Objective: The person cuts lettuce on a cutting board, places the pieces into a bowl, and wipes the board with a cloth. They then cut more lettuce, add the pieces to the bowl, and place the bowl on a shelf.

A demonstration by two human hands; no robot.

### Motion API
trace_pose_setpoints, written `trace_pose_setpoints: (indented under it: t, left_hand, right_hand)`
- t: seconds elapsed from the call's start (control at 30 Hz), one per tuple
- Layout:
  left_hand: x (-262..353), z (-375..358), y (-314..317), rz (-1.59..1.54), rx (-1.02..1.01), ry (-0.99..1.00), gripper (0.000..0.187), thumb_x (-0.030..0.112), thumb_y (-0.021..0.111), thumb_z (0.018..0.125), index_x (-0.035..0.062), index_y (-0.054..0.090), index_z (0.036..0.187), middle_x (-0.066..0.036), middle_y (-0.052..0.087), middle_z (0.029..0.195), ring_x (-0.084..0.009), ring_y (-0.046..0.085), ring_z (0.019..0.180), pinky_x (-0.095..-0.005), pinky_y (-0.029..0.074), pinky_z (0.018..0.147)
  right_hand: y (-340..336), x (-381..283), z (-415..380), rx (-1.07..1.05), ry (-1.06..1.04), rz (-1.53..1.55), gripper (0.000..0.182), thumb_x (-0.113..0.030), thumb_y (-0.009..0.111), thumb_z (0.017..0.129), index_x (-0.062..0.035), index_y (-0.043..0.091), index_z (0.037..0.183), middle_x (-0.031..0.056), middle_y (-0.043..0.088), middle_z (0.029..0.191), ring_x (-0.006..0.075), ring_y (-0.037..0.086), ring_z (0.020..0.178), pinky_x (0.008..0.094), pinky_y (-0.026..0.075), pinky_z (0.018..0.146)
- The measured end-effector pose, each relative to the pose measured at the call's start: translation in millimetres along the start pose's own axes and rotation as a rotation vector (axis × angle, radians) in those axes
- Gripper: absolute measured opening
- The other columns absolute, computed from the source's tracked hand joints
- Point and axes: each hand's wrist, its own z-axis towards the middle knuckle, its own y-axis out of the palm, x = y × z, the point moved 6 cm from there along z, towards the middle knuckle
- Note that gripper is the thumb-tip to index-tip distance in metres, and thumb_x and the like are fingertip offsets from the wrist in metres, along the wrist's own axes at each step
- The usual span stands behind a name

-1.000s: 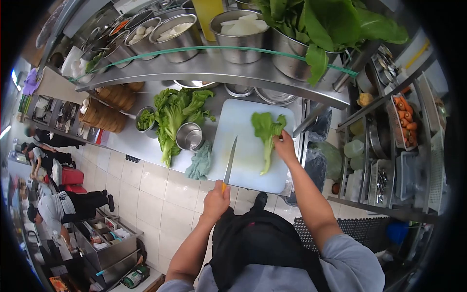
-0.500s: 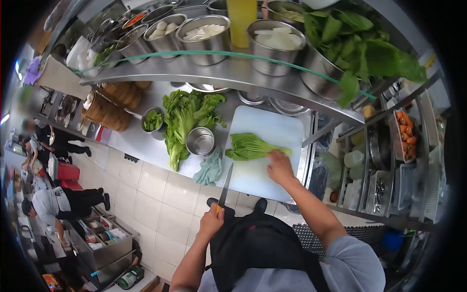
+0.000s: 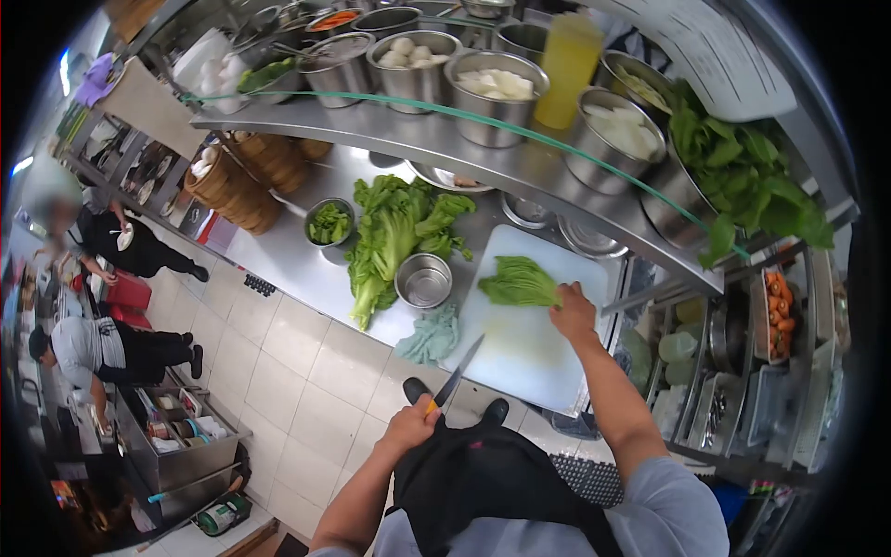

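My left hand [image 3: 413,425] is closed round the orange handle of a long knife [image 3: 458,376], held in front of my apron. Its blade slants up to the right, and the tip shows against the near left part of a white cutting board [image 3: 529,357]. On that board lies a bunch of leafy green lettuce [image 3: 518,281], leaves pointing left. My right hand [image 3: 574,311] grips its stem end, which the fingers hide. A crumpled green cloth [image 3: 431,336] lies just left of the board, below an empty metal bowl [image 3: 424,280].
More lettuce [image 3: 394,237] and a bowl of cut greens [image 3: 329,224] sit left on the steel counter. A shelf [image 3: 399,125] with several metal pots overhangs the back. Bamboo steamers [image 3: 232,190] stand far left. Carrots [image 3: 778,304] fill a bin at right. Two people work beyond the left aisle.
The whole view has shifted, so the counter appears further right. My right hand now covers the stem end that stuck out past it. The knife leans more to the right.
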Motion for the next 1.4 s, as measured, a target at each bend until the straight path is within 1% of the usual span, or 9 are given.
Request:
trace_pose_setpoints:
  t: [0.17,0.27,0.4,0.53,0.73,0.9,1.0,1.1,1.4]
  left_hand:
    - [23,2,-41,-0.051,0.103,0.07,0.044,0.032,0.06,0.101,0.0185,0.05,0.142,-0.025,0.073,0.098,-0.0489,0.07,0.091,-0.0592,0.056,0.08]
    - [17,31,-40,-0.156,0.296,0.243,0.05,0.029,0.059,0.101,0.0185,0.047,0.149,-0.025,0.071,0.106,-0.0482,0.07,0.093,-0.059,0.056,0.081]
    - [30,59,-57,-0.108,0.171,0.272,0.052,0.026,0.058,0.101,0.018,0.047,0.151,-0.025,0.07,0.11,-0.0482,0.07,0.094,-0.0591,0.057,0.08]
    - [32,61,-79,-0.027,0.018,0.271,0.048,0.021,0.059,0.1,0.0138,0.051,0.147,-0.023,0.069,0.117,-0.0452,0.069,0.105,-0.0548,0.056,0.087]
    - [1,50,-91,-0.058,-0.084,0.354,0.048,0.022,0.059,0.1,0.0141,0.051,0.147,-0.023,0.07,0.109,-0.0448,0.07,0.099,-0.0557,0.056,0.084]
    - [-28,48,-88,-0.112,-0.122,0.383,0.048,0.025,0.057,0.101,0.0179,0.051,0.148,-0.022,0.072,0.109,-0.0449,0.07,0.099,-0.0586,0.056,0.083]
    - [-33,49,-92,-0.1,-0.151,0.393,0.049,0.025,0.056,0.101,0.0185,0.05,0.149,-0.021,0.072,0.109,-0.0438,0.07,0.101,-0.0581,0.056,0.084]
    - [-34,49,-100,-0.099,-0.158,0.432,0.05,0.025,0.057,0.101,0.0187,0.05,0.15,-0.021,0.072,0.111,-0.0433,0.07,0.102,-0.0573,0.057,0.084]
    - [-24,57,-114,-0.097,-0.237,0.532,0.051,0.025,0.059,0.1,0.0192,0.05,0.151,-0.017,0.071,0.128,-0.0416,0.069,0.109,-0.0549,0.056,0.089]
  right_hand:
    - [-17,-10,21,-0.024,0.184,-0.079,0.029,-0.018,0.075,0.084,-0.0123,0.068,0.112,0.0147,0.062,0.12,0.0362,0.071,0.101,0.0504,0.058,0.083]
    - [-60,-117,36,0.228,-0.128,0.155,0.018,-0.018,0.075,0.087,-0.0113,0.071,0.103,0.0131,0.069,0.106,0.035,0.072,0.097,0.0482,0.058,0.081]
    - [-68,-267,84,0.2,-0.244,0.45,0.019,-0.025,0.075,0.089,-0.0109,0.071,0.101,0.0115,0.076,0.093,0.0364,0.074,0.087,0.0454,0.058,0.079]
    - [19,-333,147,-0.086,-0.128,0.228,0.091,-0.051,0.083,0.081,-0.0122,0.043,0.153,0.0249,0.061,0.14,0.0415,0.066,0.119,0.0461,0.057,0.095]
    - [70,-379,158,-0.386,0.085,-0.049,0.141,-0.071,0.086,0.068,-0.0181,0.002,0.169,0.0328,0.026,0.164,0.0462,0.057,0.134,0.0481,0.052,0.108]
    - [89,-377,166,-0.413,0.191,0.071,0.137,-0.06,0.087,0.069,-0.0161,0.004,0.169,0.0303,0.025,0.167,0.0455,0.049,0.143,0.0471,0.047,0.115]
    - [84,-353,180,-0.19,0.239,0.199,0.111,-0.04,0.088,0.071,-0.012,0.031,0.162,0.0277,0.048,0.152,0.0399,0.064,0.126,0.0431,0.055,0.103]
    - [53,-343,180,-0.329,0.132,1.166,0.061,-0.015,0.084,0.077,-0.0021,0.063,0.133,0.0123,0.073,0.116,0.0242,0.07,0.111,0.0394,0.057,0.097]
    - [-45,-205,6,-0.394,0.296,1.843,0.072,-0.007,0.077,0.08,0.0011,0.05,0.147,0.0131,0.066,0.134,0.0288,0.066,0.121,0.0428,0.054,0.106]
